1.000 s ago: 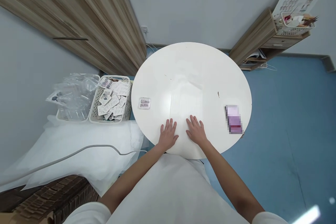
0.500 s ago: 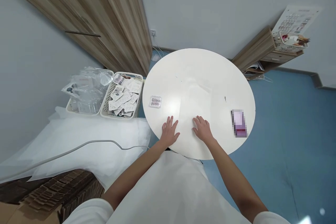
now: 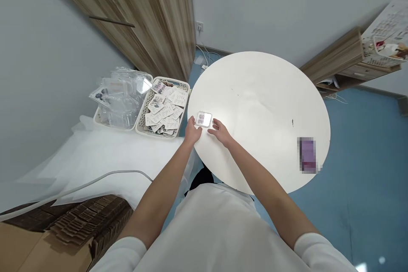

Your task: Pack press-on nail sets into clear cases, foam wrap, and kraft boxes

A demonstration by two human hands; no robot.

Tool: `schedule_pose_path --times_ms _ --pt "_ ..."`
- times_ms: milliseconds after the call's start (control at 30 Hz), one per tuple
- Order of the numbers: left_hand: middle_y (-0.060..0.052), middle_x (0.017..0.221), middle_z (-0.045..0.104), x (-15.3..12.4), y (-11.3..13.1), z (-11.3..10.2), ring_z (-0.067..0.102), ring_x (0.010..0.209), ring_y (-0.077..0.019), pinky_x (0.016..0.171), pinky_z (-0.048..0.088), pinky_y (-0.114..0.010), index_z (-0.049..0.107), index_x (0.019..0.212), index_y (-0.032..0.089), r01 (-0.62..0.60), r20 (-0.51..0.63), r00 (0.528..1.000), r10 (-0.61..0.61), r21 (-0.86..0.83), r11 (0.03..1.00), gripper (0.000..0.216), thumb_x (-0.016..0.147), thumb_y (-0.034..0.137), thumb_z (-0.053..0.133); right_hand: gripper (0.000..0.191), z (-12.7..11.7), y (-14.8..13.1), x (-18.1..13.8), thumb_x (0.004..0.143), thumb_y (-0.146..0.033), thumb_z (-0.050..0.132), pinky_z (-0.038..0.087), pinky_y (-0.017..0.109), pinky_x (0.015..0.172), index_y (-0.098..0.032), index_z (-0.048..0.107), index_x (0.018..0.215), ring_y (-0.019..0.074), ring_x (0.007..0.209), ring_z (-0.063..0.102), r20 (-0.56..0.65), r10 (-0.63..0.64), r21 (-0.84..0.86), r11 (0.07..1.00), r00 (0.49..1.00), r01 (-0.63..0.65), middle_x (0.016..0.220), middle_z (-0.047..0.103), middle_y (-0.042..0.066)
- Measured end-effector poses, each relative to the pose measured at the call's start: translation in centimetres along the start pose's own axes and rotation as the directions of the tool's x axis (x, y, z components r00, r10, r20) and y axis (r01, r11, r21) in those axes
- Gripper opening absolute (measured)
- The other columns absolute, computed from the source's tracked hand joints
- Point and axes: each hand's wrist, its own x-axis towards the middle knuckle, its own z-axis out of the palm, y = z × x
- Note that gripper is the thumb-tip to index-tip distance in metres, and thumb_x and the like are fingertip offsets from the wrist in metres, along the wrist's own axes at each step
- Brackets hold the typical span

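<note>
A small clear plastic case (image 3: 204, 119) with tiny purple pieces inside lies near the left edge of the round white table (image 3: 264, 93). My left hand (image 3: 192, 131) is at the case's left side, fingertips touching it. My right hand (image 3: 219, 131) reaches in from the right, fingers curled at the case's right edge. Both hands look closed around the case, which still rests on the table.
Left of the table, two white baskets stand on a white-covered surface: one (image 3: 165, 108) full of printed cards, one (image 3: 119, 100) with clear plastic packs. A blurred purple object (image 3: 307, 155) lies at the table's right edge. Wooden cabinet (image 3: 149, 21) behind, shelf (image 3: 350, 61) at right.
Both hands left the table's near edge, where they lay flat, and moved left to the small clear case. The view has swung left as well.
</note>
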Motion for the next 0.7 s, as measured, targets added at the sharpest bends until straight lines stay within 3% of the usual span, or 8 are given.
schedule_pose_path --times_ms 100,233,400,533,700 --pt "-0.011 0.132 0.039 0.2 -0.4 0.3 0.04 0.118 -0.0194 0.092 0.04 -0.029 0.026 0.131 0.014 0.027 0.015 1.0 -0.026 -0.108 0.994 0.07 0.067 0.009 0.052 0.072 0.7 -0.4 0.5 0.067 -0.027 0.059 0.04 0.036 0.093 -0.023 0.027 0.131 0.0215 0.12 0.037 0.01 0.016 0.111 0.994 1.0 -0.017 0.137 0.032 0.006" --pt "-0.01 0.129 0.043 -1.1 0.1 0.8 0.042 0.116 -0.0187 0.092 0.042 -0.029 0.032 0.129 0.015 -0.004 0.019 1.0 0.007 -0.159 0.987 0.064 0.067 0.007 0.049 0.067 -0.3 -0.1 -0.3 0.067 -0.025 0.058 0.039 0.037 0.094 -0.023 0.033 0.128 0.021 0.12 0.037 0.0 0.019 0.101 0.995 1.0 -0.019 0.132 0.039 0.004" --pt "-0.008 0.126 0.046 -5.2 1.8 3.4 0.045 0.113 -0.0191 0.09 0.043 -0.031 0.036 0.126 0.018 -0.115 0.096 0.987 0.131 -0.157 0.981 0.059 0.07 0.01 0.048 0.057 -4.8 2.1 -4.5 0.07 -0.025 0.055 0.04 0.035 0.093 -0.023 0.038 0.125 0.0189 0.116 0.041 -0.067 -0.016 0.028 0.999 0.998 0.017 0.132 0.039 0.005" --pt "-0.007 0.125 0.047 -9.5 3.1 7.2 0.046 0.112 -0.0179 0.09 0.043 -0.031 0.039 0.125 0.019 -0.217 0.244 0.938 0.248 -0.147 0.965 0.056 0.07 0.01 0.047 0.052 -9.5 5.5 -9.4 0.073 -0.025 0.051 0.04 0.035 0.093 -0.024 0.04 0.124 0.0171 0.114 0.044 -0.119 -0.022 -0.086 0.996 0.993 0.012 0.131 0.04 0.005" --pt "-0.008 0.125 0.047 -13.3 3.8 11.6 0.045 0.114 -0.0178 0.089 0.043 -0.029 0.037 0.125 0.018 -0.218 0.381 0.899 0.215 -0.034 0.975 0.058 0.069 0.008 0.046 0.049 -13.2 10.1 -13.8 0.072 -0.021 0.05 0.043 0.034 0.09 -0.021 0.043 0.121 0.0178 0.109 0.049 -0.17 0.0 -0.087 0.996 0.986 -0.015 0.127 0.045 0.008"
